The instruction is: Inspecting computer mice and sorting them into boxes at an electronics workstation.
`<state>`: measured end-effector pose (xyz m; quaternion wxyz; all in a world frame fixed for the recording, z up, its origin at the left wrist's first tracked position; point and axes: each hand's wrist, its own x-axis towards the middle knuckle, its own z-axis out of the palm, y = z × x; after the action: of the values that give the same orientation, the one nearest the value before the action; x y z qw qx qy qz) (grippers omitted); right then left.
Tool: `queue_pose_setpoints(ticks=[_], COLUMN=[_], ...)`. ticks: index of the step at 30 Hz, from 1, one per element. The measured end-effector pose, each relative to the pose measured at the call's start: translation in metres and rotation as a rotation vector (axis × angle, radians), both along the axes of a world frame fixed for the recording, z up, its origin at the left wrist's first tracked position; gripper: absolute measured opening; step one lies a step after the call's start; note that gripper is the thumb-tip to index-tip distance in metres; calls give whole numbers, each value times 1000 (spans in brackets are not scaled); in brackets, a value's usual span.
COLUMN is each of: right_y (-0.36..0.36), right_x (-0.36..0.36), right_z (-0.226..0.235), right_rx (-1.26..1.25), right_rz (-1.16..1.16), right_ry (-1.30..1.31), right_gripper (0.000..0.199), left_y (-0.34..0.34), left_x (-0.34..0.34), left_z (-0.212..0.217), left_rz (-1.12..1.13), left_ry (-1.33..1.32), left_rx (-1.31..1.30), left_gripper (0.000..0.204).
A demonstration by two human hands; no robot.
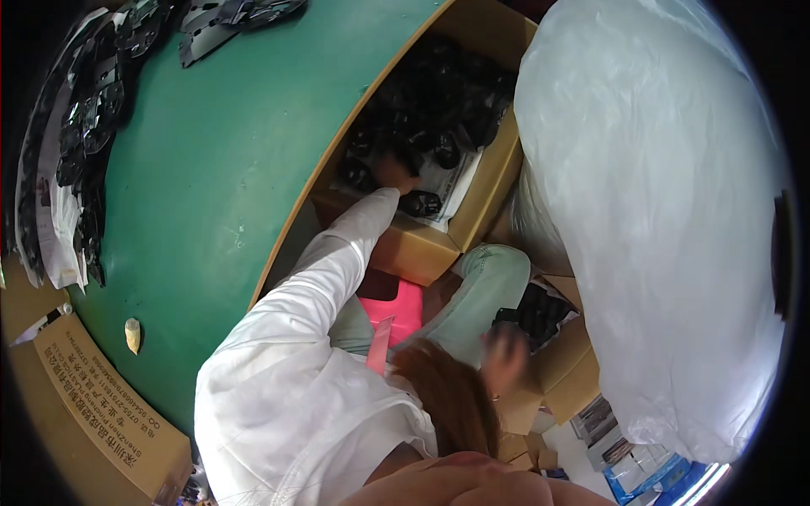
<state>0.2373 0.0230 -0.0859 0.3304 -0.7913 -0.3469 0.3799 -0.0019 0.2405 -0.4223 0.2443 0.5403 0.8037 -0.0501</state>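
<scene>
Left hand (pixel 396 173): reaches into the cardboard box (pixel 422 244) beside the green table (pixel 219 177), fingers closed among the black parts (pixel 439 110); exact hold cannot be told | Right hand (pixel 506 354): blurred, grip cannot be told, near the lower box (pixel 561 371) | Risk: the long reach may snag parts or tip the box off its perch.
</scene>
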Motion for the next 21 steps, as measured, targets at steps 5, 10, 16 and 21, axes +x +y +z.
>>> queue_pose_setpoints(ticks=[5, 10, 16, 21], right_y=[10, 19, 54, 67], right_x=[-17, -35, -50, -38], right_z=[-2, 3, 39, 85], right_rx=[55, 123, 275, 361], right_rz=[2, 76, 128, 363], right_ry=[60, 122, 211, 262], right_gripper=[23, 23, 24, 26], left_y=[-1, -2, -80, -166], left_x=[-9, -10, -18, -34], left_z=[1, 30, 178, 357], left_rz=[218, 365, 360, -17], left_ry=[-29, -241, -1212, -1913], left_rx=[89, 373, 337, -277], left_gripper=[41, 36, 31, 49])
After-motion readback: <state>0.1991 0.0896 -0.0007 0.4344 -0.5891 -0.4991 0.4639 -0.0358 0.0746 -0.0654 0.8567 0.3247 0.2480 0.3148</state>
